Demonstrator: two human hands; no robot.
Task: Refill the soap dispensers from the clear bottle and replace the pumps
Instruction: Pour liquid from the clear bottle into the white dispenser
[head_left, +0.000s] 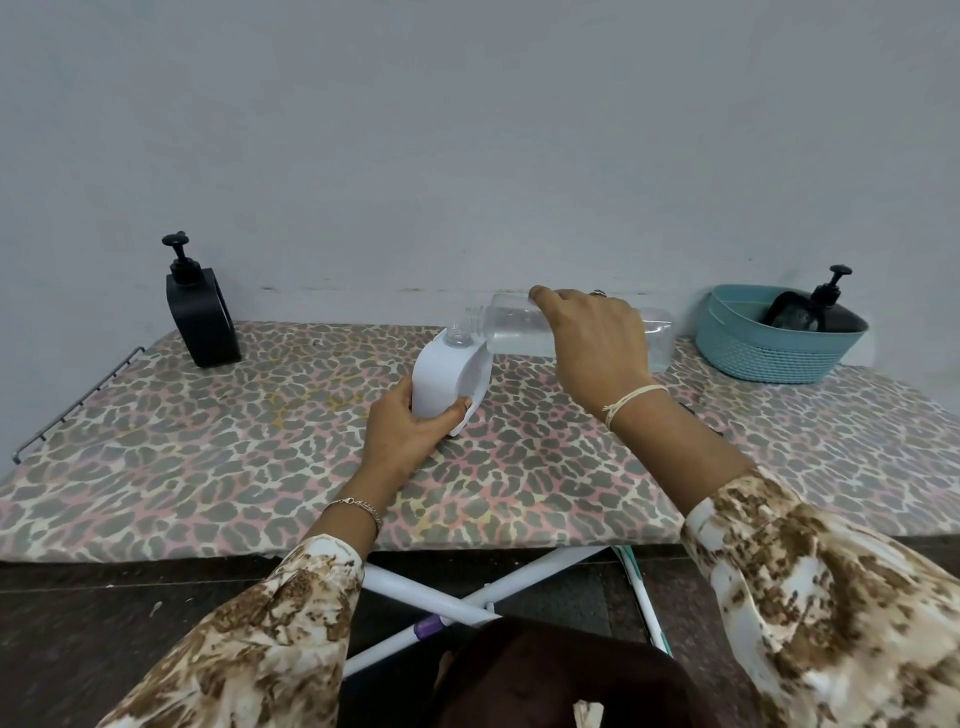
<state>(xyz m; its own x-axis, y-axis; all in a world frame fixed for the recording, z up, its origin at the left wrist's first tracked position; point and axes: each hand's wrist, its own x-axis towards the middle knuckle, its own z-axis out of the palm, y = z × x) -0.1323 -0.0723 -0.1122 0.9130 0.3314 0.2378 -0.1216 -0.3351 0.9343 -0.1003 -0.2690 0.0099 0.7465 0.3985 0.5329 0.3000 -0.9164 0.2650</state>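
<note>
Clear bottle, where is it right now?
Head view, centre-right: the right hand holds the clear bottle on its side, mouth near the white dispenser, left of the teal basket.

A: Soft, even light, rather dim, with a cool grey-blue cast on the wall (467, 130), which darkens toward the upper corners.
B: Shadows?
A: Faint only: a soft one on the table (208, 467) under the left hand (405, 434) and white dispenser (439, 376).
B: Glare?
A: None; the bottle (517, 328) shows just a pale sheen.
B: Sharpness?
A: Fairly crisp in the middle; the sleeves (260, 649) at the bottom go soft, and the table's edges bow from the wide lens.
</note>
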